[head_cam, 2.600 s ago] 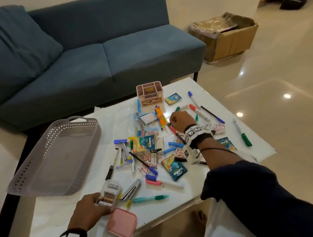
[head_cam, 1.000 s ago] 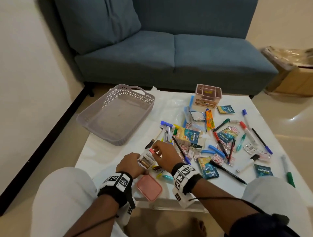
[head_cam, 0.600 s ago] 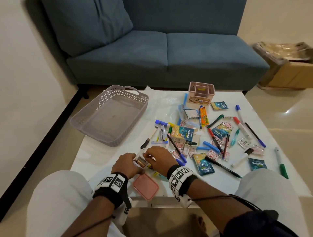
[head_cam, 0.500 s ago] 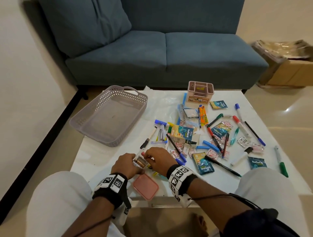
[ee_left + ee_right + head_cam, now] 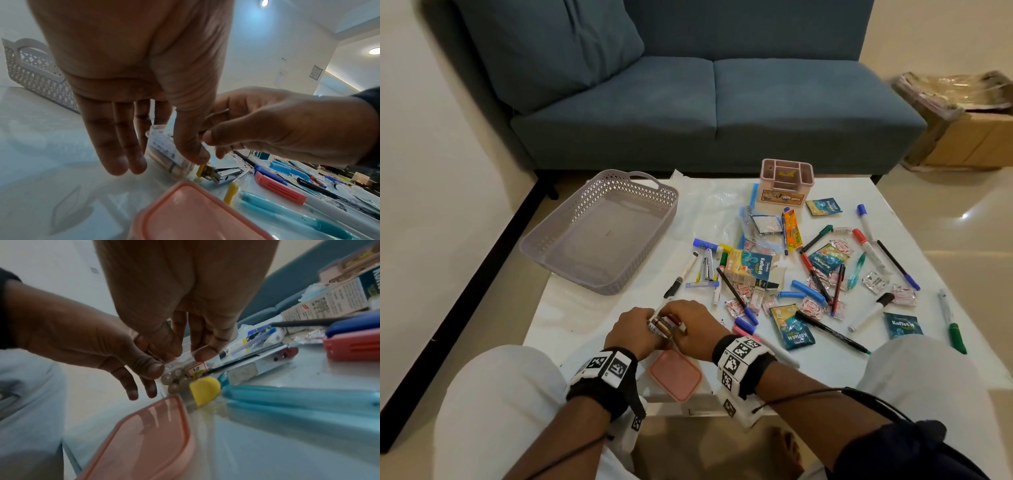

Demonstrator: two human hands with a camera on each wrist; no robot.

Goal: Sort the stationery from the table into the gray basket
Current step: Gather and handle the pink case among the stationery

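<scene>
While the gray basket sits at the table's far left, both the left hand and right hand pinch a clear battery case near the front edge.

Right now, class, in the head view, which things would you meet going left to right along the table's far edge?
Gray basket → pink organizer → teal sachet → blue-capped marker.

You see a perforated matt plastic gray basket on the glossy white tabletop, a smooth pink plastic lid at its near edge, a cloth sofa behind.
</scene>
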